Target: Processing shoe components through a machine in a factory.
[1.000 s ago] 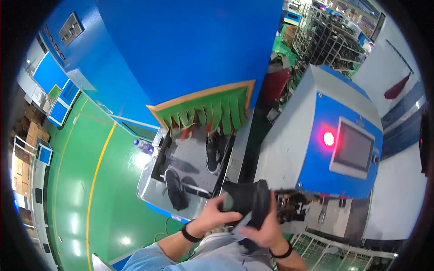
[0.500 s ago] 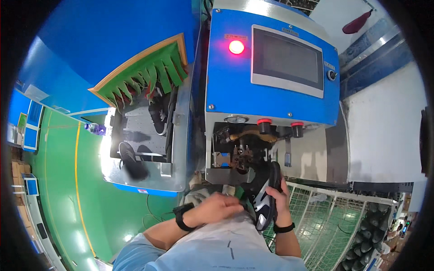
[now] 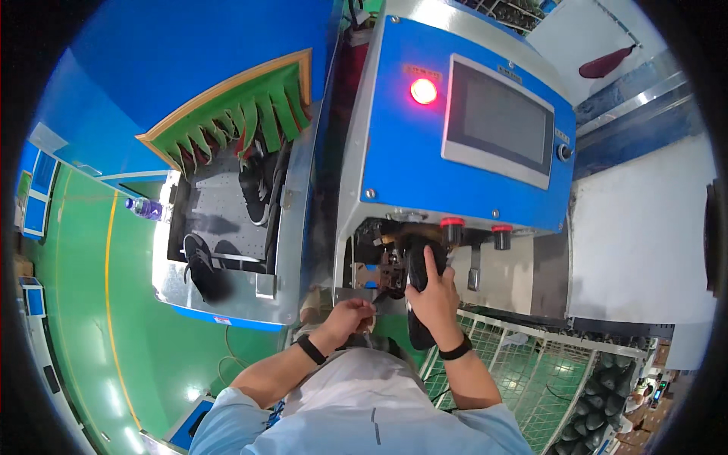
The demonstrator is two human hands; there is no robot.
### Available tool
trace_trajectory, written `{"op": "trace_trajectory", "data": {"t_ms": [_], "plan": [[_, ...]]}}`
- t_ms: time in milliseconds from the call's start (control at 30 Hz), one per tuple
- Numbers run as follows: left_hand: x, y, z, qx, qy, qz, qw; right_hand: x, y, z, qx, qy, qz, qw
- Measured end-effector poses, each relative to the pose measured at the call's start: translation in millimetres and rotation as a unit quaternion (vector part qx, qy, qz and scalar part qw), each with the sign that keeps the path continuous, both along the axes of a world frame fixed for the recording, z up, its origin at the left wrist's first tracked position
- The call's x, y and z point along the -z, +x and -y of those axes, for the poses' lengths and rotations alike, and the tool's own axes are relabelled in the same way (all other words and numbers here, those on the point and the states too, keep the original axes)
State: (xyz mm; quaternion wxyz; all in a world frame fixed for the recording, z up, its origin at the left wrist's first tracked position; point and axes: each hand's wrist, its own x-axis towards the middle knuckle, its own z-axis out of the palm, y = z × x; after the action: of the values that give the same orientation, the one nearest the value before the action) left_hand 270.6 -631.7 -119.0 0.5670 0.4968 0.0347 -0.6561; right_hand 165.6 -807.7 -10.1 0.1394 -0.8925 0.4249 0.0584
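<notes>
My right hand (image 3: 436, 303) grips a black shoe (image 3: 416, 262), its index finger stretched along the shoe and its thumb across the near side. The shoe stands nearly upright on the picture, its far end at the opening under the blue machine (image 3: 394, 152). Just left of it, a metal clamp mechanism (image 3: 390, 273) shows inside that opening. My left hand (image 3: 350, 317) is at the machine's lower front edge with fingers curled together. Whatever it pinches, if anything, is too small to make out.
The machine carries a lit red lamp (image 3: 423, 91), a dark screen (image 3: 497, 117) and two red-and-black knobs (image 3: 452, 231). Left, two shoes (image 3: 203, 269) lie on a metal bed below a green strip curtain (image 3: 243, 121), beside a bottle (image 3: 144, 208). A white wire rack (image 3: 523, 349) stands right.
My right hand has raised the shoe from beside my lap up to the machine's opening and turned it. My left hand has moved forward, away from my body, and its fingers have closed.
</notes>
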Motion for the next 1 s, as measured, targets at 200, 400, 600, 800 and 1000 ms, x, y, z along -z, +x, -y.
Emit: {"op": "trace_trajectory", "data": {"t_ms": [200,400,600,800,1000], "plan": [[14.1,17.8,-2.9,-0.010,0.022,0.011,1.000,13.5,16.8,-2.1,0.058,-0.023,0.032,0.998],[10.6,23.2,-5.0,0.083,0.056,0.066,0.993,24.9,5.6,-7.1,0.050,-0.087,0.067,0.993],[10.2,24.4,-10.7,0.218,-0.078,0.233,0.944,33.8,-0.6,-22.5,0.051,-0.106,0.098,0.988],[-38.7,21.3,-3.4,0.281,-0.052,0.153,0.946,34.1,-6.4,-36.8,0.101,-0.121,0.140,0.977],[-92.9,15.9,8.5,0.223,-0.133,0.612,0.747,13.6,-5.5,-56.7,0.255,-0.010,0.101,0.962]]}}
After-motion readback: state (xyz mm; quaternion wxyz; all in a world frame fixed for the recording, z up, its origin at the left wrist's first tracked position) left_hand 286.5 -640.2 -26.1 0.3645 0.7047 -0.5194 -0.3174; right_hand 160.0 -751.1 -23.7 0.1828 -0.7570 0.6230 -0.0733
